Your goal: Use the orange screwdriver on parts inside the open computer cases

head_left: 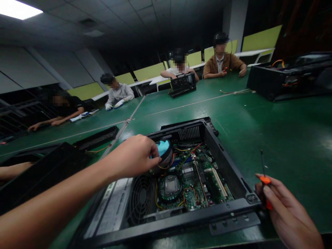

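Observation:
A black computer case [171,223] lies open on the green table before me, its circuit board showing. My left hand [141,154] reaches over the case, fingers closed on the rim of a round CPU cooler [167,152] with cyan fan blades. Tilted, the cooler is above the board, apart from the bare processor socket area [171,185]; my fingers hide part of it. To the right of the case, my right hand [287,211] is closed round the orange handle of a screwdriver [266,180], its thin shaft pointing up.
Another dark case [275,81] stands at the far right, and a black case [49,169] is at the left with another person's arm [15,171] beside it. Several people sit across the green table [293,138]. Loose cables [237,92] lie near the back.

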### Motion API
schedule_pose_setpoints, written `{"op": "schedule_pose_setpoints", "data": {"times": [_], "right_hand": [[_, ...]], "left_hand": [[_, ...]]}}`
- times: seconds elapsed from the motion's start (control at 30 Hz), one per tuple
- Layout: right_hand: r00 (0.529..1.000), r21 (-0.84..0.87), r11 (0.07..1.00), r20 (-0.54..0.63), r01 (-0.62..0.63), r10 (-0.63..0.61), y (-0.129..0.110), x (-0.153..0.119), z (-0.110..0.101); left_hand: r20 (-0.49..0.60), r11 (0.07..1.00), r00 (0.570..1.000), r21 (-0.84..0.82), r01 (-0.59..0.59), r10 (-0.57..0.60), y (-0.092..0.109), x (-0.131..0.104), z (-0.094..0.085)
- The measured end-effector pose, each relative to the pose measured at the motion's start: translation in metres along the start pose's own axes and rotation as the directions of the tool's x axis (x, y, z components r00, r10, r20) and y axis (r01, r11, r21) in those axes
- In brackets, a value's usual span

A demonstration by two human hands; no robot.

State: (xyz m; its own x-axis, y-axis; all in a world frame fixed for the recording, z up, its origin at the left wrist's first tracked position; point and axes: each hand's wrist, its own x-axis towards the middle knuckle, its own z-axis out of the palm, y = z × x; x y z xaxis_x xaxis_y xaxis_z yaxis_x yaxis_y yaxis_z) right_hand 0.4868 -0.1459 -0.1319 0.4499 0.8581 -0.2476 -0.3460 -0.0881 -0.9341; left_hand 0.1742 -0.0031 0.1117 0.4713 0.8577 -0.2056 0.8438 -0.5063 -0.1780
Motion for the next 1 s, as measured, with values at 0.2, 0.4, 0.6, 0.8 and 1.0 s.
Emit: {"op": "schedule_pose_setpoints", "data": {"times": [0.2,0.4,0.6,0.8,1.0], "right_hand": [[1.0,-0.014,1.0,0.012,0.021,-0.021,0.0,0.0,-0.001],[1.0,-0.025,1.0,0.007,0.013,-0.013,-0.003,-0.002,-0.001],[0.998,-0.025,0.998,0.007,0.062,-0.062,-0.008,-0.005,0.003],[0.995,-0.044,0.995,0.043,0.088,-0.086,-0.009,-0.005,0.003],[0.994,0.006,0.995,0.054,0.1,-0.1,-0.01,-0.008,0.004]], "left_hand": [[0.01,0.904,0.932,-0.247,-0.349,0.363,0.015,-0.019,0.022],[0.172,0.819,0.821,-0.321,-0.476,0.544,0.021,-0.021,0.032],[0.162,0.875,0.865,-0.19,-0.445,0.475,0.021,-0.017,0.016],[0.172,0.932,0.926,0.082,-0.353,0.336,0.03,-0.014,0.04],[0.272,0.909,0.929,0.264,-0.321,0.249,0.038,-0.007,0.04]]}}
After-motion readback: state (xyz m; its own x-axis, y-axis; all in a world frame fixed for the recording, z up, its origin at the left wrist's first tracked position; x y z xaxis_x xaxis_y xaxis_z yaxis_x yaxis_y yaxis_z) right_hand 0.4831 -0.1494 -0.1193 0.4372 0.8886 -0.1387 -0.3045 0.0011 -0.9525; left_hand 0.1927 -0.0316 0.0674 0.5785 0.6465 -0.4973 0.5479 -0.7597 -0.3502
